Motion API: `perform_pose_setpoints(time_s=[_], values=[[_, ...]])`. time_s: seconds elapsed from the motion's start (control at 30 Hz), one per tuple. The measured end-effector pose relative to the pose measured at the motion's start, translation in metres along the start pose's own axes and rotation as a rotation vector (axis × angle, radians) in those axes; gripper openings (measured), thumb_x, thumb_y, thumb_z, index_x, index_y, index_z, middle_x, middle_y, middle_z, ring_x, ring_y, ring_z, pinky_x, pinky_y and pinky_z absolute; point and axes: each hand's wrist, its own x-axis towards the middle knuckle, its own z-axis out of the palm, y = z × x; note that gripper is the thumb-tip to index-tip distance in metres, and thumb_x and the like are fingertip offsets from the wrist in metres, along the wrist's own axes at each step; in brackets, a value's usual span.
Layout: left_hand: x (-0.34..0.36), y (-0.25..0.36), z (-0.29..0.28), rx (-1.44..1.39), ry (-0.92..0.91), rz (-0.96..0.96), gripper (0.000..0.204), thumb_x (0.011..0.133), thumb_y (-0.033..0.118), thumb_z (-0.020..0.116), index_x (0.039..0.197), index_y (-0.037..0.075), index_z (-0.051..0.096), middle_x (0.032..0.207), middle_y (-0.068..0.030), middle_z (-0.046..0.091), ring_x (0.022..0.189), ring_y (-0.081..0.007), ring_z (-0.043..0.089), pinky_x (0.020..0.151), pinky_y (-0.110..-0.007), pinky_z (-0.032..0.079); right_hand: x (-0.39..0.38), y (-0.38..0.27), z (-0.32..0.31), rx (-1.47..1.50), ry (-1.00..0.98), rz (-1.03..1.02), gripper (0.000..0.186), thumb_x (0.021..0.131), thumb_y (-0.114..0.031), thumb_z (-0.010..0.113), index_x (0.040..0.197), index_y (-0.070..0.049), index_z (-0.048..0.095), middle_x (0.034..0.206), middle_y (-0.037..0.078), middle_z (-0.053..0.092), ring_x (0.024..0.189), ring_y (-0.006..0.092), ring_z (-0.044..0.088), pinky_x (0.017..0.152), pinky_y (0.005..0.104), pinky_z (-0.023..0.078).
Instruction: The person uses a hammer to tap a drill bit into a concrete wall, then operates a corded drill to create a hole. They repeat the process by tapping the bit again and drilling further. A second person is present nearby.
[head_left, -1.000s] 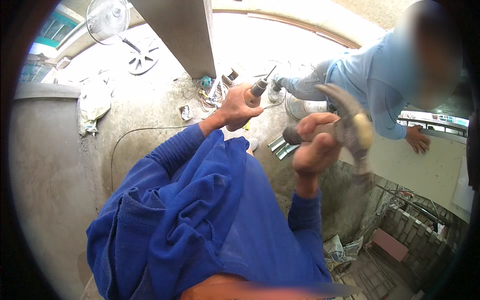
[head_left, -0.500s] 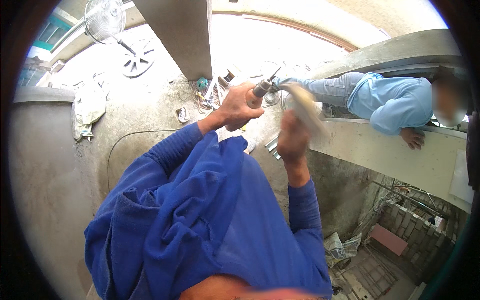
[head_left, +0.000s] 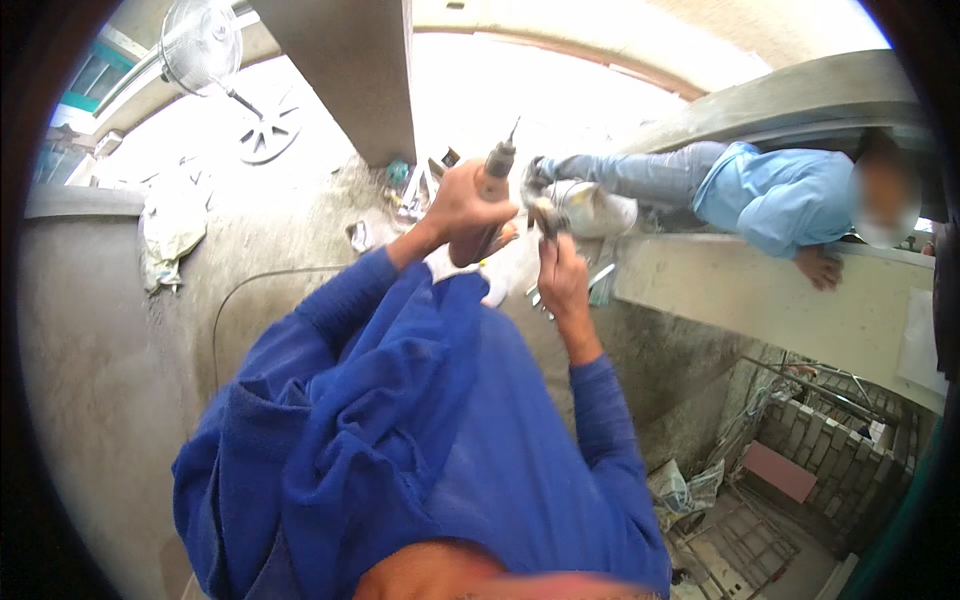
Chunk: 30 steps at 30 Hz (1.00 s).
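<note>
My left hand point(head_left: 455, 212) is wrapped round the body of a power drill point(head_left: 495, 172). Its metal chuck and thin bit point up and away from me. To the right, my right hand point(head_left: 566, 285) is closed on a hammer point(head_left: 548, 214), whose head is slightly blurred. The hammer head sits a little right of the drill, apart from it. Both forearms are in blue sleeves.
A person in light blue point(head_left: 780, 195) is on the right by a pale ledge point(head_left: 760, 290). A bucket point(head_left: 600, 208), a pillar point(head_left: 350, 80), a standing fan point(head_left: 203, 48) and a cable point(head_left: 228, 300) are around me. Beyond the ledge is a lower area with brickwork point(head_left: 830, 450).
My right hand and the hammer, smeared by motion earlier, have come down and left and turned. The drill now points more upright, and my left hand has shifted slightly left.
</note>
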Motion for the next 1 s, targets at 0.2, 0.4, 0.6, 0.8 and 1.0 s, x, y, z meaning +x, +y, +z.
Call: perform_pose_setpoints(time_s=[0.2,0.4,0.6,0.8,1.0], values=[[0.009,0.005,0.003,0.139,-0.04,0.149,0.047,0.073,0.029,0.091,0.103,0.002,0.068,0.092,-0.0103,0.071,0.084,-0.0233,0.068,0.078,-0.038,0.057,0.014,-0.017,-0.053,0.345,0.315,-0.356,0.029,0.116,-0.02,0.05,0.092,-0.005,0.058,0.079,0.005,0.056,0.067,0.0167,0.052,0.063,0.0323,0.043],[0.004,0.011,0.011,0.004,-0.025,-0.044,0.048,0.073,0.026,0.09,0.108,0.001,0.068,0.099,-0.0132,0.073,0.091,-0.024,0.071,0.083,-0.04,0.059,0.016,-0.007,-0.02,0.049,-0.072,0.093,0.026,0.113,-0.018,0.056,0.124,0.004,0.065,0.108,0.029,0.074,0.092,0.0409,0.074,0.077,0.0507,0.054],[0.0,0.011,0.017,0.136,-0.077,0.064,0.049,0.072,0.03,0.09,0.106,0.002,0.07,0.1,-0.0159,0.071,0.092,-0.029,0.07,0.085,-0.044,0.057,0.006,0.001,-0.054,0.373,0.263,-0.223,0.037,0.116,-0.027,0.056,0.13,0.006,0.066,0.102,0.023,0.076,0.084,0.0361,0.074,0.075,0.0475,0.056],[-0.007,0.011,0.023,-0.026,-0.032,0.064,0.052,0.072,0.028,0.089,0.111,0.0,0.069,0.097,-0.0147,0.073,0.091,-0.0297,0.072,0.086,-0.043,0.058,0.016,0.014,-0.021,-0.004,0.035,-0.024,0.03,0.112,-0.024,0.059,0.125,0.003,0.063,0.087,0.03,0.069,0.075,0.0497,0.07,0.062,0.0545,0.051],[-0.012,0.018,0.018,0.066,-0.124,-0.038,0.053,0.074,0.037,0.093,0.107,0.002,0.07,0.097,-0.0125,0.074,0.092,-0.023,0.071,0.084,-0.039,0.058,-0.006,0.05,-0.022,0.368,0.11,0.195,0.026,0.104,-0.021,0.08,0.095,0.003,0.077,0.083,0.003,0.075,0.075,0.0085,0.066,0.073,0.0317,0.055]])
